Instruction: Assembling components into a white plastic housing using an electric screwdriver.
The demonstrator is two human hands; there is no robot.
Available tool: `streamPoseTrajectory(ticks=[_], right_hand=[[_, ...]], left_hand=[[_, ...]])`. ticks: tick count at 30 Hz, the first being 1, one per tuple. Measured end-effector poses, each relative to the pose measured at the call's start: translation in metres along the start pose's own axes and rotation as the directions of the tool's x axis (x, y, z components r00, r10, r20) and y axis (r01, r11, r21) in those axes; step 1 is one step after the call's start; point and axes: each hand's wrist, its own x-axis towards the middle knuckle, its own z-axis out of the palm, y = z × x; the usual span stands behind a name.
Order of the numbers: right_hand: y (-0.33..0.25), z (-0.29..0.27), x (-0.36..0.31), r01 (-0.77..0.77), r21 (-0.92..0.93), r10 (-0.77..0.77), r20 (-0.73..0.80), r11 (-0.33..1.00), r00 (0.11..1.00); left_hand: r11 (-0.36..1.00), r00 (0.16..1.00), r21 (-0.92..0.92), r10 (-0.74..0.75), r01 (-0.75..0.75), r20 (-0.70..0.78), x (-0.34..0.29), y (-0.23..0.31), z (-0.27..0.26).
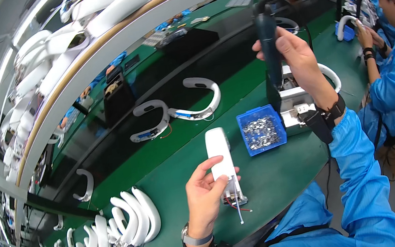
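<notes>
My left hand [207, 193] grips a white plastic housing [219, 152] between thumb and fingers, over the near part of the green bench. Thin red and white wires [240, 211] stick out of its lower end. Raised to the right, my right hand [300, 59] is wrapped round a dark electric screwdriver [269, 46], which points downward. The tool's tip is hard to make out against a pale metal box-shaped device [297, 108] behind it. Between my hands sits a blue tray [249, 147] of small metal pieces [261, 132].
Two white C-shaped units [201, 112] lie on the dark strip beyond. Several white curved housings [137, 217] are heaped on the left. A shelf [47, 107] loaded with white parts arches overhead. At the right, a person in blue [394, 73] works on a similar part.
</notes>
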Motion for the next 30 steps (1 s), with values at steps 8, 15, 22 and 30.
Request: streamPoseTrajectory(ticks=[8,15,22,30], right_hand=[[-0.025,-0.027,-0.048,-0.168,-0.267,0.129,-0.157,0.949,0.979],[0.005,-0.029,-0.091,0.011,-0.051,-0.027,-0.321,0.999,0.947],[0.033,-0.037,-0.105,0.097,-0.167,-0.149,-0.332,0.981,0.932],[0.043,-0.036,-0.105,0.101,-0.204,-0.160,-0.293,0.974,0.943]], left_hand=[[0.998,1.000,0.057,0.008,-0.007,-0.013,0.005,0.004,-0.007],[0.996,0.991,0.028,0.091,-0.088,-0.101,0.021,-0.003,0.016],[0.997,0.995,0.043,0.071,-0.068,-0.076,0.030,-0.015,0.028],[0.993,0.992,0.071,0.098,-0.092,-0.084,0.034,-0.017,0.029]])
